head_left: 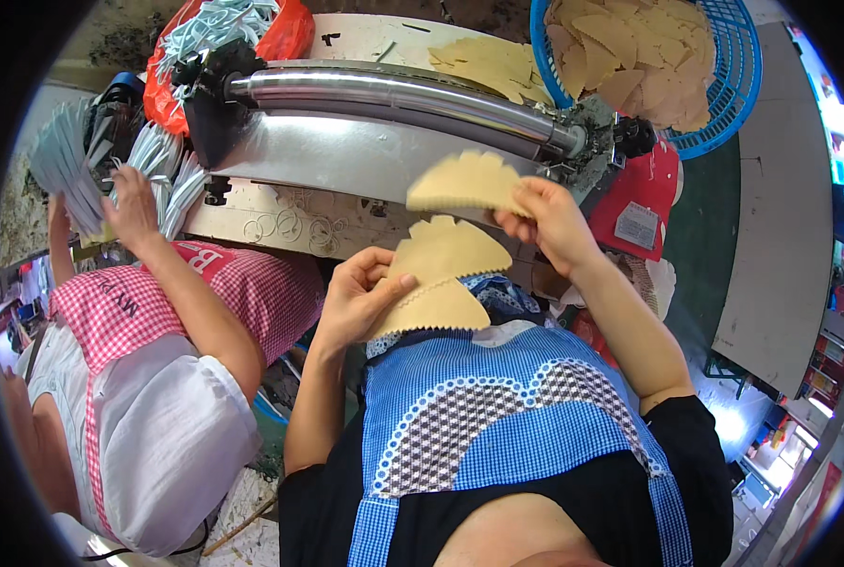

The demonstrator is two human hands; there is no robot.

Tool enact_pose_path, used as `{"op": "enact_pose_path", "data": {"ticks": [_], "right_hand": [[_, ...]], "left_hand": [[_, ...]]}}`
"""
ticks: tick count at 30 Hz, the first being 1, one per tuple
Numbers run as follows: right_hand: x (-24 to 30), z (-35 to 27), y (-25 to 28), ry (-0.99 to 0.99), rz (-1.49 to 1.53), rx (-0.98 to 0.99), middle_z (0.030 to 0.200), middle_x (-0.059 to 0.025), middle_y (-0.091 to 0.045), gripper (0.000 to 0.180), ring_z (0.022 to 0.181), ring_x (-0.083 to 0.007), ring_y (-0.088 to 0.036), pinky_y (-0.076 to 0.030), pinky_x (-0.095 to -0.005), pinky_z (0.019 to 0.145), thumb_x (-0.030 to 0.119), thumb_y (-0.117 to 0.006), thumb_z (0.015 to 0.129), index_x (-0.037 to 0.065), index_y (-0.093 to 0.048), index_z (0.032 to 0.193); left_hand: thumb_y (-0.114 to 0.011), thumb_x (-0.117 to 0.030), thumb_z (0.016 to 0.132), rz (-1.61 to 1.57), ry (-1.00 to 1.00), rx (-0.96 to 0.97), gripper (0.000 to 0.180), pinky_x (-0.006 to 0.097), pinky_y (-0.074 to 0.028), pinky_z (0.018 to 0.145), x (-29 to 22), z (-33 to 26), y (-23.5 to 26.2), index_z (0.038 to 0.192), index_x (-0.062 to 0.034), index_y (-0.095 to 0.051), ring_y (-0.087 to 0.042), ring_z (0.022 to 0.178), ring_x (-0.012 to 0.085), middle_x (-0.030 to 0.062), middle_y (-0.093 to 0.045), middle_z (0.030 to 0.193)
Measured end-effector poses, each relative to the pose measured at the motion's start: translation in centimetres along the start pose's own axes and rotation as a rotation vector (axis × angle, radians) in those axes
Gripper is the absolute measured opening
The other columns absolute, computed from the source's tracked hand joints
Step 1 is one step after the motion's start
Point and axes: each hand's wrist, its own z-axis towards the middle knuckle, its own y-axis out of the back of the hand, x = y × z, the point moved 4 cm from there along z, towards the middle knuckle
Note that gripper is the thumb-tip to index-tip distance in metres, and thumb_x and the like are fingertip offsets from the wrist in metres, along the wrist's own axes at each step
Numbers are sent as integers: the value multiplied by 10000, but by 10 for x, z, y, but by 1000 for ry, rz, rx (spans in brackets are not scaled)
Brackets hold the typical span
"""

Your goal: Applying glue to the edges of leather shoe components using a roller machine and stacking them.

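Observation:
My left hand (365, 295) pinches several tan zigzag-edged cut pieces (450, 255) that overlap in a fan, held above my lap. Between thumb and fingers of my right hand (546, 219) is a single tan cut piece (464, 181), curved with a notched edge. It is raised just above and apart from the others, and slightly blurred. Beyond both hands lies a roller machine with a long shiny metal roller (393, 94) and a smooth pale plate (346, 151) in front of it. What the pieces are made of, I cannot tell for sure.
A blue plastic basket (745, 90) of similar tan pieces stands at the far right. More tan pieces (488, 64) lie behind the roller. At the left, a co-worker's hand (135, 210) handles pale strips (68, 165). A red bag (294, 38) of strips sits at the back left.

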Motion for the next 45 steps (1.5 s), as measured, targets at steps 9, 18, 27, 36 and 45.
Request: {"op": "enact_pose_path", "data": {"ticks": [9,18,27,36,45], "right_hand": [[12,-5,-36,78,-274,24,975,-81,-627,192,825,-83,-596,-467,-161,664,218,-542,929,50,-607,994],[14,8,-21,81,327,-121,973,-153,-646,226,857,-188,-638,-522,-259,778,122,-500,927,-50,-551,1065],[25,-25,-60,422,-690,32,709,-74,-623,171,626,-146,-577,-458,-265,593,146,-560,887,-18,-601,911],[12,11,-19,87,394,-173,1010,-152,-632,235,950,-183,-631,-528,-258,804,126,-432,969,-31,-535,1111],[19,-25,-56,324,-523,95,740,18,-574,160,674,-37,-515,-434,-197,594,176,-571,906,23,-608,932]], "left_hand": [[-629,-127,886,180,-18,-39,151,170,-435,570,-8,10,-2,892,7,-560,-541,639,27,-7,-603,711],[-677,-111,843,53,-90,-131,152,170,-453,554,-9,14,9,887,15,-605,-582,647,48,34,-639,736],[-658,-168,866,336,-115,-166,195,184,-388,490,1,17,8,789,-6,-582,-503,577,25,-23,-590,666],[-656,-126,863,84,-78,-96,144,183,-449,569,-7,3,6,854,2,-591,-558,654,42,12,-620,735],[-642,-216,885,252,-156,-163,335,197,-309,453,-5,24,-7,645,-43,-484,-381,552,4,-55,-464,595]]}}
